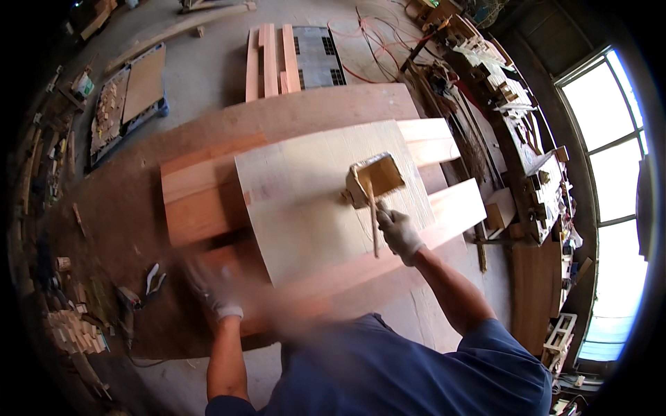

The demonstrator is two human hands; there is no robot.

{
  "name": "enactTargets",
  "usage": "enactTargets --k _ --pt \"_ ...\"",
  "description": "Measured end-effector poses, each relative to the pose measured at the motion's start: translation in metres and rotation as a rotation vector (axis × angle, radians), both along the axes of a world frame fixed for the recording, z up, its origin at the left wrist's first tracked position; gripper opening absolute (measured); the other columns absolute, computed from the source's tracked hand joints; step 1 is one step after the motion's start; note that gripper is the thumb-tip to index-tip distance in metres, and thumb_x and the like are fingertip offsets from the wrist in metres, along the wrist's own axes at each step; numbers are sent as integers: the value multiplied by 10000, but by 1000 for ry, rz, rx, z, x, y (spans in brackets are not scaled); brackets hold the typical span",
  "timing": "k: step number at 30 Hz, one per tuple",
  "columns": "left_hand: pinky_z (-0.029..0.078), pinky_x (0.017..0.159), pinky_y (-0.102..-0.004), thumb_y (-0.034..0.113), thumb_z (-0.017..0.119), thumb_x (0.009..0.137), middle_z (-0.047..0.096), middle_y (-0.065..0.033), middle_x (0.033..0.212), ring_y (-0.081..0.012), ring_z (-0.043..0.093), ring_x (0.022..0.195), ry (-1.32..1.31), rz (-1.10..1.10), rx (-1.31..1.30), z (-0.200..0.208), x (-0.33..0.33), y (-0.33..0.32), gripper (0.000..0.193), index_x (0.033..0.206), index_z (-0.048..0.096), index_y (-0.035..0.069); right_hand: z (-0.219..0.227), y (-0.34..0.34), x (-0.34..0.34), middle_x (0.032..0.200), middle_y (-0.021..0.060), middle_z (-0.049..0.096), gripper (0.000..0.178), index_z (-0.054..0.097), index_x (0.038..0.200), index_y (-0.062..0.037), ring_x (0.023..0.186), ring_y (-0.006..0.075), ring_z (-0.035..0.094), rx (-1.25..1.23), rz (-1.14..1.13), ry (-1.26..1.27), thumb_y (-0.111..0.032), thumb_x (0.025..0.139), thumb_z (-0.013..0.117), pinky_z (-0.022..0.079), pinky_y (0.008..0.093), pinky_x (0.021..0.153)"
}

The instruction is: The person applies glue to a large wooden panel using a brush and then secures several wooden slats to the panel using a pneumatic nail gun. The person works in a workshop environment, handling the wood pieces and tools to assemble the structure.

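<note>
My right hand point(400, 234), in a whitish work glove, closes at the near side of a square, open-topped pot point(375, 179) with a tan inside and a crusted rim. A thin wooden stick point(373, 225) leans from the pot past my fingers. Below the pot lies a pale, flat sheet point(312, 187) over several reddish wooden boards point(201, 201). My left hand point(216, 298), also gloved, is at the near left by the boards' edge. Motion blurs its fingers, so whether it holds anything is unclear. A brownish blur crosses the view beside it.
The boards rest on a large brown worktable point(326, 100). Pliers point(152, 279) lie at its left side. Farther off, more planks point(269, 62) lie beside a dark panel. A cluttered bench point(520, 132) runs along the right, and hoses point(368, 41) coil on the floor.
</note>
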State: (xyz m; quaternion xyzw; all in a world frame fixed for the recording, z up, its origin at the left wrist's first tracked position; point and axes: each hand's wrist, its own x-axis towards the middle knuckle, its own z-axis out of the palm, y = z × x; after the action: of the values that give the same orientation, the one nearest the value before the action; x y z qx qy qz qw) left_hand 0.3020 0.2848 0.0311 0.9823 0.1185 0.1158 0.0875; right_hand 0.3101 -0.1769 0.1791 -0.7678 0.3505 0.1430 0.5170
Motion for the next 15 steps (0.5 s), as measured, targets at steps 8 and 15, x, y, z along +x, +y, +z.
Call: enactTargets --k 8,15 --pt "256 1273 -602 394 694 959 334 -266 1673 -479 293 1547 1 41 22 -4 -4 1 758 1577 438 37 -35 -1 202 577 -31 454 494 573 875 -104 412 110 388 51 54 -217 -565 1049 618 306 319 383" --pt "260 1273 -584 459 681 985 361 -266 1655 -475 305 1541 65 63 -20 -10 -6 5 768 1575 457 22 -32 17 207 582 -33 444 494 585 899 -103 424 114 387 131 35 -243 -573 1053 590 311 327 395"
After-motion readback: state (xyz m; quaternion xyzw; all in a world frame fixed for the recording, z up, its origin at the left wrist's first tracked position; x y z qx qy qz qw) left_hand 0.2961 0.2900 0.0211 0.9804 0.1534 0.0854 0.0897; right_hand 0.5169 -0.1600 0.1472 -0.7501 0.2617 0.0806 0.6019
